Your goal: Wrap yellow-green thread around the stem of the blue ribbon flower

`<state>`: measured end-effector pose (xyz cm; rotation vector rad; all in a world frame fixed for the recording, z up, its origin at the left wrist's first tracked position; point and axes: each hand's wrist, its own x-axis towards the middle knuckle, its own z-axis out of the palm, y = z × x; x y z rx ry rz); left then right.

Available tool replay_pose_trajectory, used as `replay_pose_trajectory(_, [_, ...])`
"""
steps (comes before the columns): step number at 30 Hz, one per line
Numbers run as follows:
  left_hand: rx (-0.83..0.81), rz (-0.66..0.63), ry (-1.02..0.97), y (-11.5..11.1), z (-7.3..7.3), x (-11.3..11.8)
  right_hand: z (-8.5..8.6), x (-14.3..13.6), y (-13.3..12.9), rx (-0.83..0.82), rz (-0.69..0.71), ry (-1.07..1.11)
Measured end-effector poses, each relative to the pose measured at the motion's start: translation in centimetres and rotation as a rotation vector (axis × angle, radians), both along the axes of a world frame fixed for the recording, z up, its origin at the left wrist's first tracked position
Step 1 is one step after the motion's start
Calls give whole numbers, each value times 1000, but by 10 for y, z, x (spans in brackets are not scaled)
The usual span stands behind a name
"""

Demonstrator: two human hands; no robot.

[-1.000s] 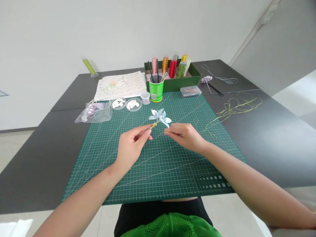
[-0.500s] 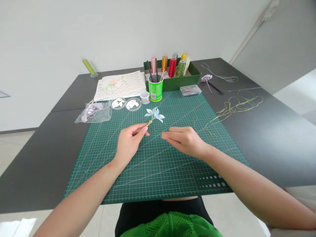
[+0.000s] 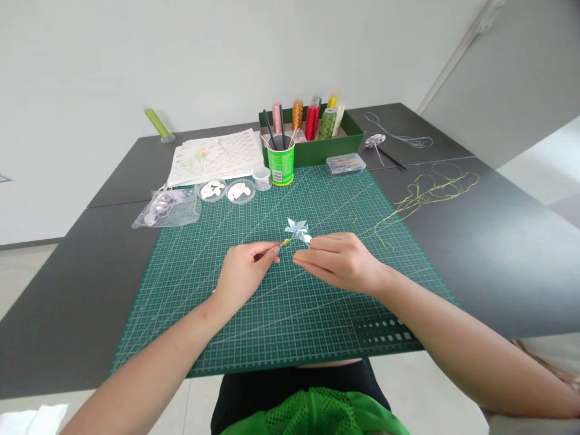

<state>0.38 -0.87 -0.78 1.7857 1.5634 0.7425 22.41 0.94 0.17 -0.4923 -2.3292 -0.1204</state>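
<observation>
A small pale blue flower (image 3: 297, 228) with a yellow-green stem is held above the green cutting mat (image 3: 272, 326). My left hand (image 3: 247, 266) pinches the stem between thumb and fingers, with the blossom pointing right. My right hand (image 3: 342, 260) is beside the blossom, its fingers drawn together and the fingertips close to the lower right petal. Whether those fingertips grip a petal or a thread is too small to tell.
Behind stand a green cup (image 3: 281, 168) with sticks and a green box (image 3: 342, 145) of thread spools. Two dishes of white pieces (image 3: 240, 191), paper sheets (image 3: 181, 166) and a plastic bag (image 3: 181, 211) lie left. Loose yellow-green thread (image 3: 419, 196) and a clear case (image 3: 345, 164) lie right.
The flower has moved right and nearer to me and tilted toward my right hand, with my left hand turning along with it. The right fingertips are now beside the petals.
</observation>
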Motion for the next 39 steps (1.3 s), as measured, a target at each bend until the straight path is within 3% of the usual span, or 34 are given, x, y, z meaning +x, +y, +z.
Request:
replay_pose_trajectory(5, [82, -154, 147, -7, 1, 2, 1, 2, 1, 8, -8, 19])
replay_pose_trajectory(9, [238, -275, 316, -12, 1, 4, 0, 4, 4, -42, -22, 19])
replay_pose_trajectory(14, [383, -356, 444, -16, -4, 5, -2, 6, 7, -85, -47, 53])
replay_pose_trajectory(23, [542, -405, 408, -19, -11, 3, -8, 11, 19, -267, -73, 103])
replay_pose_trajectory(33, [601, -415, 343, -21, -8, 3, -10, 10, 28, -429, -23, 130])
replay_pose_trajectory(39, [545, -443, 334, -20, -8, 4, -8, 9, 26, -464, 9, 138])
